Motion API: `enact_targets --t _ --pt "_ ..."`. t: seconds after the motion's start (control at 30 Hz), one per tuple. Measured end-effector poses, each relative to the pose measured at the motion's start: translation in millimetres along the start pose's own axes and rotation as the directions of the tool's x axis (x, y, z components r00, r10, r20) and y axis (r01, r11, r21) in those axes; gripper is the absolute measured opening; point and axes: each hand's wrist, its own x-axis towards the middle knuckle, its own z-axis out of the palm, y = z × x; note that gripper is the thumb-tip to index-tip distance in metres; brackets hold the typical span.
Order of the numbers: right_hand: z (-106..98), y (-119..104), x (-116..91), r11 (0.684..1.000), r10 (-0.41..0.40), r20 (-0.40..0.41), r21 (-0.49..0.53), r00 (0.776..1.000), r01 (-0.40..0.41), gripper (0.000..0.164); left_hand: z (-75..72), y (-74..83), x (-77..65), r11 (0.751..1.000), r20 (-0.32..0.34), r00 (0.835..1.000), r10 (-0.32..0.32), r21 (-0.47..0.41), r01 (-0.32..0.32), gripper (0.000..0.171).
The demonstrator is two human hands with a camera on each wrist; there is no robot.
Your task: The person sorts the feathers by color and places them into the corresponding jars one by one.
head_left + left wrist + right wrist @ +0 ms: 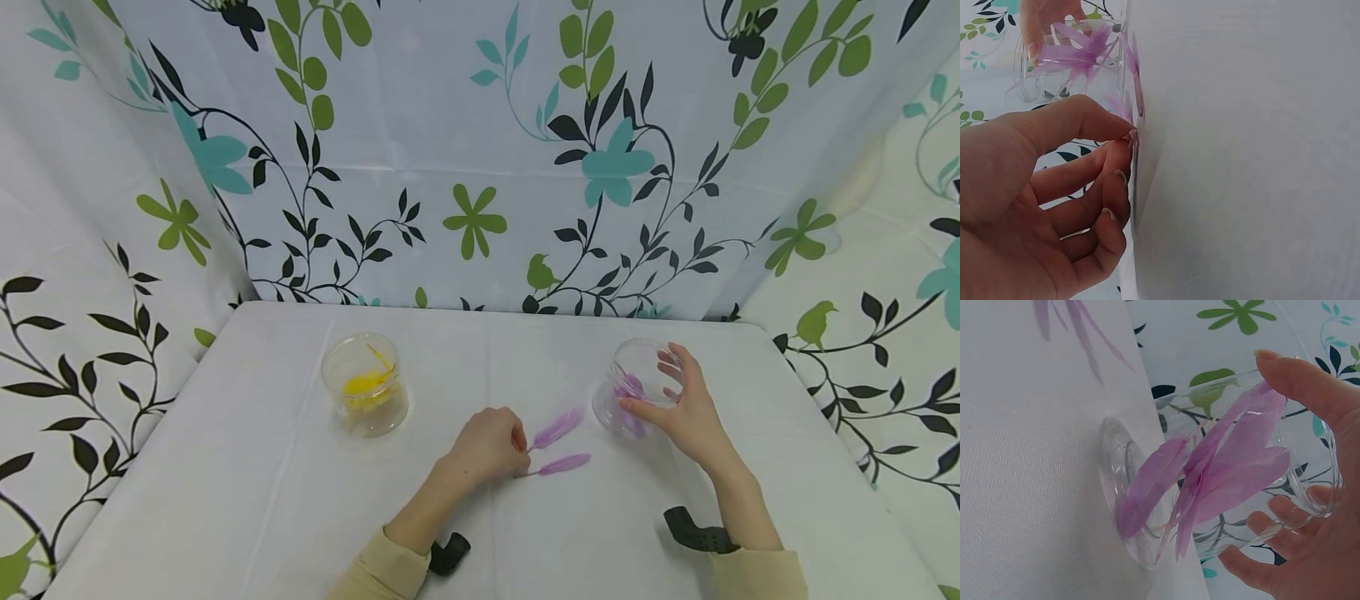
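On the counter (300, 500), the left jar (365, 384) and right jar (636, 385) each hold feathers, with two loose feathers (558, 446) between them, nearer the right jar, beside the left hand (487, 446).

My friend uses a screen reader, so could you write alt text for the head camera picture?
A person's left hand pinches the quill of one of two purple feathers lying on a white table, while the right hand grips a clear glass jar holding more purple feathers. Left of them stands a second jar with yellow feathers, and a floral curtain hangs behind.
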Motion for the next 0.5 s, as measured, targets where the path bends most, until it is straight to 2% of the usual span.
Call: enact_targets --t 0.3,0.5 --pt "-0.3 -0.7 -0.5 1.000 0.007 0.001 -0.009 1.000 -0.007 0.109 -3.2 0.3 -1.7 0.999 0.031 0.999 -0.014 -0.028 0.015 0.007" --pt "-0.1 -0.7 -0.6 1.000 0.011 0.003 -0.011 1.000 -0.011 0.109 -9.2 -1.6 0.5 0.991 0.079 0.997 0.015 -0.136 -0.004 0.005"
